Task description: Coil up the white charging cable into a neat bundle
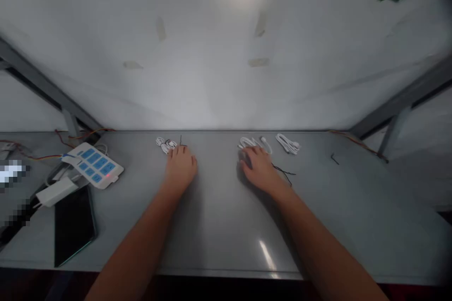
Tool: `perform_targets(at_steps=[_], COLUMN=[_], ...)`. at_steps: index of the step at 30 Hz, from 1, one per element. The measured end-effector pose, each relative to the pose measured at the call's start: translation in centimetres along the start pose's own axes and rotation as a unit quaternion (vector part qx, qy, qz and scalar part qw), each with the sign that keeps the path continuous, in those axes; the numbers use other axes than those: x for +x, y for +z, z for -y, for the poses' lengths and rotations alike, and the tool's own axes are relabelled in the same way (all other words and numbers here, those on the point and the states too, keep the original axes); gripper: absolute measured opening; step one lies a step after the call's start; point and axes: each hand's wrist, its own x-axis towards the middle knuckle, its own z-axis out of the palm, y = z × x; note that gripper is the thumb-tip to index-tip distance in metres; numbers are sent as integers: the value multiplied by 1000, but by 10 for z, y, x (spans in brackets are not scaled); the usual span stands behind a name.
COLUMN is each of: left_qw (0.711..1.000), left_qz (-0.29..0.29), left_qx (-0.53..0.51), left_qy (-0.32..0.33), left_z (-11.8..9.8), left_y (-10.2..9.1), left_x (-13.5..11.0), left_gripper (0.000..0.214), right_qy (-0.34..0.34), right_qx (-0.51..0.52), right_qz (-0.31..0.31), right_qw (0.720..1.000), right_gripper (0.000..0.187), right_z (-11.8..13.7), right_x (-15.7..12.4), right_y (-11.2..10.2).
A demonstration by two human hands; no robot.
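My left hand [181,165] lies palm down on the grey table with its fingers stretched forward. Just beyond its fingertips is a white cable bundle [164,145], beside a short black twist tie [181,141]. My right hand [260,165] is open, its thumb apart from the fingers. Those fingers reach over the near edge of a coiled white cable [249,141]; whether they touch it I cannot tell. Another folded white cable [287,143] lies farther right. Black twist ties [284,170] show beside my right wrist.
At the left are a white power strip with blue sockets [95,164], a white adapter [57,191] and a dark tablet-like device [73,225]. A lone black tie [334,158] lies at the right. A pale wall [208,89] rises behind the table [219,225].
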Motion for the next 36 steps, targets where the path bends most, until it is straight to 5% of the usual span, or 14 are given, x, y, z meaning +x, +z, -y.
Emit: perform_targets(at_steps=[4, 9, 12, 17, 23, 30, 36], left_qw=[1000, 988, 974, 964, 973, 969, 983], left_qz=[-20, -43, -35, 10, 13, 3, 43], left_qx=[-19, -119, -174, -180, -190, -246, -175], left_qy=[2, 84, 140, 194, 133, -37, -26], left_z=[0, -17, -33, -52, -54, -56, -52], left_y=[-5, 4, 12, 18, 23, 26, 13], left_x=[3, 1, -4, -11, -3, 12, 8], left_gripper=[36, 38, 45, 50, 46, 42, 19], right_qy=[-93, 51, 113, 125, 84, 93, 138], right_qx=[149, 111, 45, 6, 61, 208, 305], right_qz=[-54, -170, -145, -57, -49, -14, 14], right_qw=[983, 978, 982, 990, 993, 974, 942], right_gripper=[34, 22, 23, 26, 26, 24, 23], right_z=[10, -19, -28, -9, 11, 20, 16], right_x=[-4, 10, 17, 18, 11, 11, 9], right_y=[-7, -9, 0, 15, 20, 28, 24])
